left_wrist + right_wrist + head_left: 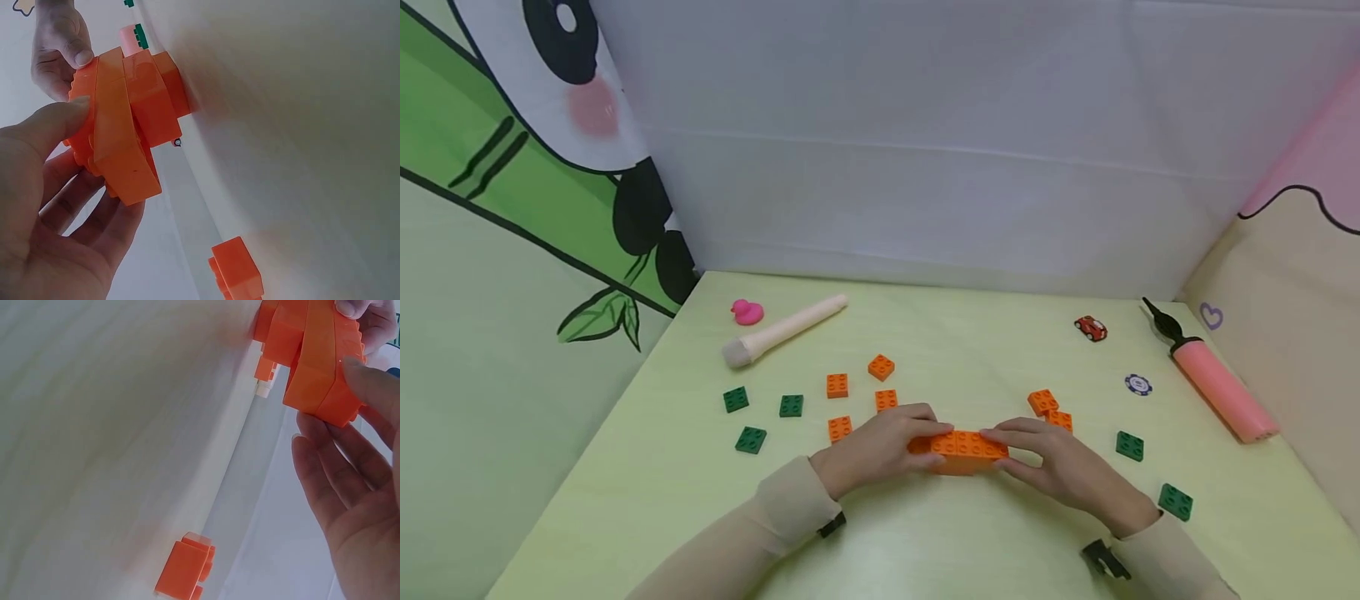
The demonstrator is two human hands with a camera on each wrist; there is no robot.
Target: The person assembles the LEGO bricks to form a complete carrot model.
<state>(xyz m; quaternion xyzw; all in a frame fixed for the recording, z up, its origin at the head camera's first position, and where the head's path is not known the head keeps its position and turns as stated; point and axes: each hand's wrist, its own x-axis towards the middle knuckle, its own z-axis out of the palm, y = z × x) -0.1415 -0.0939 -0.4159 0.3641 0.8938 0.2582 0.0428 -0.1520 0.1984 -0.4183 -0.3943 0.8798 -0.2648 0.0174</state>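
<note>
Both hands hold a stack of joined orange toy building bricks (pixel 966 457), low over the table in front of the person. My left hand (pixel 887 442) grips its left end, thumb on the near side. At the right end, my right hand (pixel 1056 467) pinches it between thumb and fingers. The left wrist view shows the stack (pixel 115 119) in stepped layers, narrowing toward the table, with a slanting gap between an upper and a lower layer. In the right wrist view the thumb presses the studded top layer (pixel 344 381) and fingertips touch its far side.
Loose orange bricks (pixel 837 385) lie left of the stack, two more (pixel 1042 402) beyond the right hand. Green bricks (pixel 750 440) lie on both sides. Farther back are a pink duck (pixel 747 312), a pale microphone-shaped stick (pixel 790 329), a red car (pixel 1091 328), a chip (pixel 1138 384) and a pink pump (pixel 1221 387).
</note>
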